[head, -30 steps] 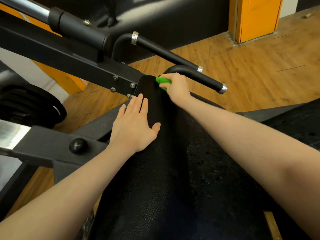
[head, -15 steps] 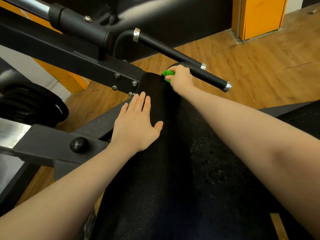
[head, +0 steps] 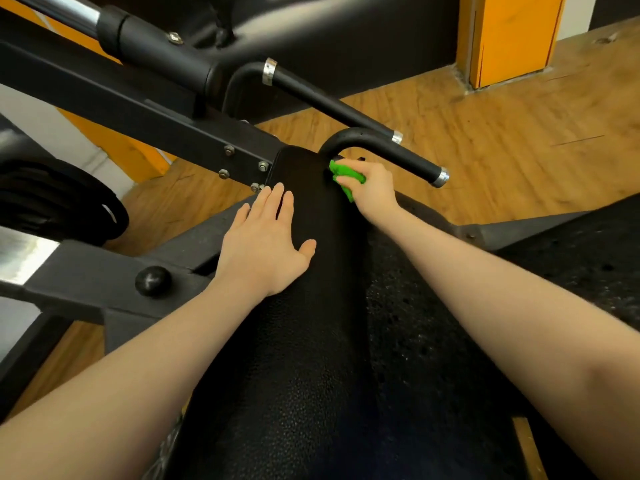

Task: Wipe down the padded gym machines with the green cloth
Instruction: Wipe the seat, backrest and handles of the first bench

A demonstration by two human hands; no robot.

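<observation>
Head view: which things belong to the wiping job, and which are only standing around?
For the job: green cloth, gripped by the right hand; black padded bench, with the left hand flat on it.

Not part of it: weight plates, orange pillar, wooden floor.

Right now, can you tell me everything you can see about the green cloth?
The green cloth is bright green and soft-looking, scrunched into a small wad. Most of it is hidden inside the right hand, whose fingers curl round it, so only bunched folds poke out. It presses against the far right edge of the black pad, just below the curved black handle. Its full size and shape cannot be told.
</observation>
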